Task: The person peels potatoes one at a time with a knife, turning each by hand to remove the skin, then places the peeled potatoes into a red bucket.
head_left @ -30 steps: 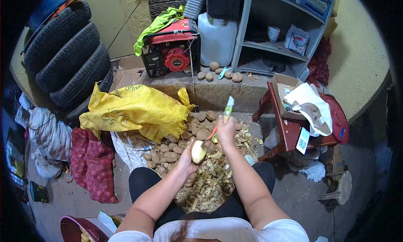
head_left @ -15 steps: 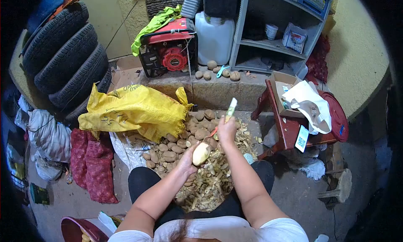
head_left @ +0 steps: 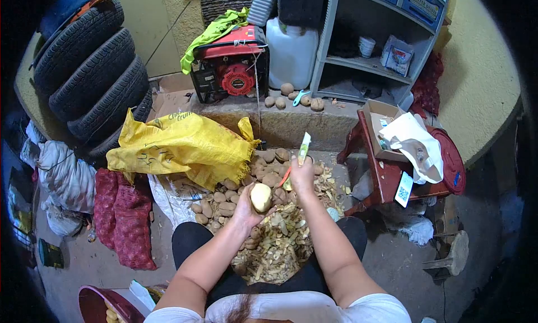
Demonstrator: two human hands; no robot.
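Observation:
My left hand (head_left: 246, 210) is wrapped round a peeled, pale yellow potato (head_left: 261, 197), held over the heap between my knees. Just to its right, my right hand (head_left: 302, 180) grips a peeler (head_left: 304, 146). Its white and green handle sticks up above the fist, and an orange part shows below, apart from the potato. Unpeeled brown potatoes (head_left: 226, 206) lie beyond and left of my hands. Beneath them spreads a pile of potato peelings (head_left: 280, 250).
A yellow sack (head_left: 185, 146) lies behind the potatoes, with red mesh bags (head_left: 131, 227) at left. A red stool (head_left: 386, 180) bearing a box (head_left: 386, 127) stands right. On the ledge are a generator (head_left: 230, 70) and a blue peeler (head_left: 301, 97). A maroon tub (head_left: 92, 298) sits lower left.
My left hand has shifted slightly left and up, turning the potato more upright. My right hand has lowered a little, and the peeler has moved away from the potato.

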